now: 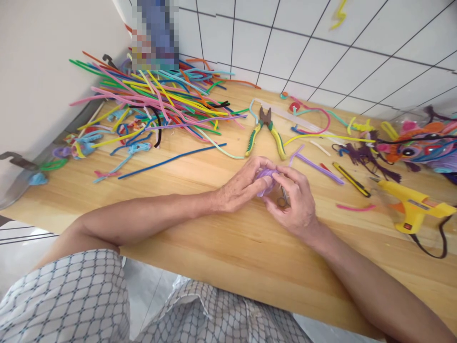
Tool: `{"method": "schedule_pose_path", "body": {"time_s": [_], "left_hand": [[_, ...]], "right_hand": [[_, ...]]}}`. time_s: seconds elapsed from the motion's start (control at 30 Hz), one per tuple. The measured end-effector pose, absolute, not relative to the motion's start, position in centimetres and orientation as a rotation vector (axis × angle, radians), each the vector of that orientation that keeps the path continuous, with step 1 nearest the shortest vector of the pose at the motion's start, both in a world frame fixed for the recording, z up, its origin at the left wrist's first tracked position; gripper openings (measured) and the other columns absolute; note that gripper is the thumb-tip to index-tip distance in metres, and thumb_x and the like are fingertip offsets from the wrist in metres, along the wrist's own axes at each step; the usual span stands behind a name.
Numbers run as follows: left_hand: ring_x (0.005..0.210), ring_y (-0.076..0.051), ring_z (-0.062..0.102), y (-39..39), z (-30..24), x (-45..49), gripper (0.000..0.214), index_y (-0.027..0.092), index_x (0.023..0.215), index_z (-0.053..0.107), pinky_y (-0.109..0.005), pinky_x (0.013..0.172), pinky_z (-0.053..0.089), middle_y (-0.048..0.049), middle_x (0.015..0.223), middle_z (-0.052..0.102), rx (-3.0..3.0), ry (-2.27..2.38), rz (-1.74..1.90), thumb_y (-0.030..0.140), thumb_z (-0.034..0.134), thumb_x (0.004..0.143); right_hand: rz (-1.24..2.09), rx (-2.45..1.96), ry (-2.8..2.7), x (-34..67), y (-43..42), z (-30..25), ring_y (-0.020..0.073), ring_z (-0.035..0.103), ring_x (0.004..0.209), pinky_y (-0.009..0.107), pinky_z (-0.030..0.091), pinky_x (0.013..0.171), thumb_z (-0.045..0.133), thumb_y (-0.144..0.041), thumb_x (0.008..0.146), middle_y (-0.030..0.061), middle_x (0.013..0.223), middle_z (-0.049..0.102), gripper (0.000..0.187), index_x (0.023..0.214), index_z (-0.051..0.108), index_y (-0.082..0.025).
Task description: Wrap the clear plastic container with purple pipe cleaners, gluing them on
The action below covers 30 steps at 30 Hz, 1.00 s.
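Between my two hands is a purple pipe cleaner (264, 182) wound into a small coil. My left hand (244, 186) grips it from the left, its thumb lying across the front. From the right, my right hand (295, 197) pinches its edge with thumb and fingertips. A loose purple strand (295, 155) sticks up behind the right fingers. Partly hidden under the right hand, small metal scissors (283, 199) lie on the table. Just beyond my hands are pliers (265, 126) with green and yellow handles, their handles spread.
A large heap of coloured pipe cleaners (160, 95) lies at the back left. On the right are a yellow glue gun (410, 202), a yellow utility knife (352, 179) and a purple pipe cleaner piece (321, 169). A tiled wall (246, 38) bounds the wooden table (214, 247) behind.
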<state>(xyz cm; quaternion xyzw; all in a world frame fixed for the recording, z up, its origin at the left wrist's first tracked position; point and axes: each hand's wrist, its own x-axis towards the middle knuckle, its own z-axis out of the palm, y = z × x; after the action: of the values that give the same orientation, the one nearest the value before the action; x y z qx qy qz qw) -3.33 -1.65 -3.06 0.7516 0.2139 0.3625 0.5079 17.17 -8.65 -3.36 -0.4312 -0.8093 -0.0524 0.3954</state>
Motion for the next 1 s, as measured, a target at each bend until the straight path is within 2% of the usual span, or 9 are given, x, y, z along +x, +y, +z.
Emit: {"method": "schedule_pose_path", "body": {"time_s": [0.13,0.33,0.47,0.7,1.0], "left_hand": [[0.136,-0.025,0.061,-1.9,-2.7,-3.6,0.035,0.024,0.137,0.052,-0.047,0.125,0.049,-0.0126,0.140,0.063,1.802,0.518,0.858,0.048,0.038,0.116],[0.143,-0.032,0.058,-1.6,-3.2,-3.8,0.055,0.015,0.152,0.043,-0.052,0.125,0.049,-0.0202,0.152,0.057,1.882,0.563,0.797,0.051,0.051,0.111],[0.139,-0.030,0.060,-1.4,-3.2,-3.7,0.049,0.020,0.150,0.047,-0.052,0.124,0.049,-0.0165,0.147,0.062,1.929,0.534,0.789,0.049,0.049,0.112],[0.137,-0.030,0.061,-1.5,-3.3,-3.7,0.048,0.016,0.150,0.048,-0.051,0.122,0.051,-0.0189,0.146,0.062,1.951,0.528,0.819,0.046,0.049,0.112],[0.147,-0.033,0.054,-1.3,-4.3,-3.7,0.057,0.019,0.159,0.042,-0.055,0.127,0.045,-0.0199,0.154,0.055,2.006,0.515,0.887,0.047,0.051,0.110]], "right_hand": [[-0.120,-1.107,-2.062,17.3,-8.7,-3.4,0.0390,0.070,0.133,0.064,0.065,0.106,0.080,-0.017,0.088,0.0179,0.147,0.067,0.084,0.163,0.045,-0.029],[-0.109,-1.090,-2.063,17.4,-8.6,-3.3,0.0383,0.069,0.133,0.063,0.065,0.104,0.077,-0.015,0.088,0.0186,0.146,0.067,0.080,0.162,0.048,-0.028],[-0.093,-1.111,-2.076,17.5,-8.6,-3.3,0.0384,0.069,0.133,0.064,0.064,0.105,0.077,-0.016,0.088,0.0173,0.147,0.067,0.082,0.163,0.046,-0.031],[-0.118,-1.117,-2.080,17.6,-8.8,-3.2,0.0396,0.068,0.135,0.066,0.063,0.106,0.079,-0.016,0.088,0.0182,0.148,0.066,0.081,0.161,0.047,-0.031],[-0.060,-1.108,-1.995,17.8,-8.4,-3.9,0.0389,0.070,0.135,0.063,0.063,0.109,0.082,-0.021,0.087,0.0201,0.145,0.069,0.085,0.163,0.044,-0.023]]}}
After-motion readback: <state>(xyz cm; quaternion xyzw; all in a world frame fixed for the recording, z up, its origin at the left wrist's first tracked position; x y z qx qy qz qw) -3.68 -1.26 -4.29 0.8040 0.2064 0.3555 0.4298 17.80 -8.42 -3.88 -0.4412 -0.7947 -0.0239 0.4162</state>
